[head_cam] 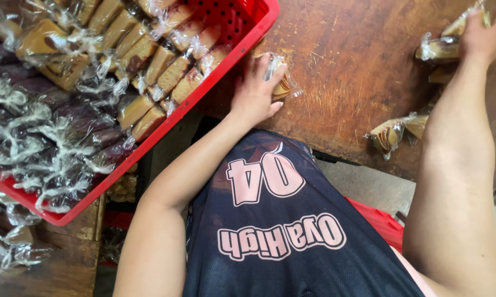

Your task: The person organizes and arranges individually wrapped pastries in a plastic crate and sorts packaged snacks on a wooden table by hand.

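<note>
Head view, straight down, close

The left hand [254, 93] presses a wrapped cake slice [281, 83] on the wooden desk [347, 66] beside a red crate [242, 41], while the right hand [485, 34] touches another wrapped slice [439, 48].
</note>
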